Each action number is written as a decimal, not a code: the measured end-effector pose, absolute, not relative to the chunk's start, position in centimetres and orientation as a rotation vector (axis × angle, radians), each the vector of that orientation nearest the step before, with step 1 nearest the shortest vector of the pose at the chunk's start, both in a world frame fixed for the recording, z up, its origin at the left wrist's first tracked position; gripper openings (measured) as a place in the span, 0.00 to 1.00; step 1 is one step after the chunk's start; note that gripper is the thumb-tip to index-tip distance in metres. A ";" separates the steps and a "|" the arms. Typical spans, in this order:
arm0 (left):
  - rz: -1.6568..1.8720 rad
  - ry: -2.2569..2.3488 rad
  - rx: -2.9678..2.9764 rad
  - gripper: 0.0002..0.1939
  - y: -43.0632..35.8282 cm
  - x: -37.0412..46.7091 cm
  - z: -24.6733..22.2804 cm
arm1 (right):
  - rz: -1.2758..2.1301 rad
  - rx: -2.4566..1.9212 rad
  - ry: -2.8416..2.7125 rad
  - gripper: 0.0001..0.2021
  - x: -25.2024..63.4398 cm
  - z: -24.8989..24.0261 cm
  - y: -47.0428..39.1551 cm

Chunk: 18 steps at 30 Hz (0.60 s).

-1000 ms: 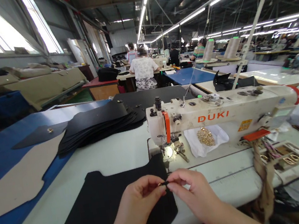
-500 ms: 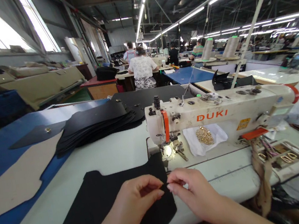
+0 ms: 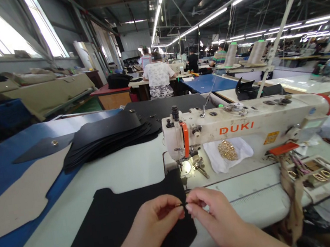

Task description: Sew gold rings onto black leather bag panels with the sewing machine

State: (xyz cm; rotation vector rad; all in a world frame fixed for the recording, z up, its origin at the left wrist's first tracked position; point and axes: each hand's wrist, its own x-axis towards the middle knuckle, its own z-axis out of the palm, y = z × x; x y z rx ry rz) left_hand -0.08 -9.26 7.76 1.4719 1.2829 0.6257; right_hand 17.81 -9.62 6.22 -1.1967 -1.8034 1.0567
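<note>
My left hand [image 3: 160, 220] and my right hand [image 3: 211, 210] meet fingertip to fingertip over the right edge of a flat black cut panel [image 3: 115, 223]. Each is closed in a pinch. Between the fingertips a tiny dark bit shows, too small to name. The panel lies on the pale sewing table [image 3: 140, 165], its upper right corner close to the needle area of the white sewing machine [image 3: 203, 130]. The machine's small lamp lights the metal needle plate [image 3: 186, 167].
Small gold metal pieces [image 3: 227, 150] lie on white plastic under the machine arm. A parts tray [image 3: 323, 175] with metal rings stands at right. Black panels [image 3: 107, 136] are stacked at left, near a beige piece [image 3: 23, 196]. Another person [image 3: 159, 76] sits ahead.
The left hand's thumb and finger have come together, closing the gap between them, and its fingertips now nearly touch the right hand's. The view has shifted slightly; the panel stays put.
</note>
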 end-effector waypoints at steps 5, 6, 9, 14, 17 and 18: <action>0.622 1.395 1.786 0.10 -10.0 0.2 8.2 | 1.231 -1.138 -1.667 0.05 17.7 5.9 -9.6; 0.618 1.398 1.804 0.10 -10.0 0.2 8.2 | 1.260 -1.130 -1.644 0.05 17.8 5.8 -9.6; 0.612 1.396 1.825 0.10 -10.0 0.0 8.0 | 1.287 -1.131 -1.608 0.03 17.8 6.0 -9.6; 0.634 1.389 1.873 0.10 -10.0 -0.1 7.8 | 1.263 -1.134 -1.593 0.04 17.7 6.4 -9.5; 0.638 1.396 1.867 0.10 -10.0 -0.1 7.8 | 1.289 -1.120 -1.594 0.04 17.7 6.3 -9.4; 0.639 1.398 1.863 0.11 -10.1 0.0 7.8 | 1.304 -1.115 -1.588 0.05 17.7 6.3 -9.4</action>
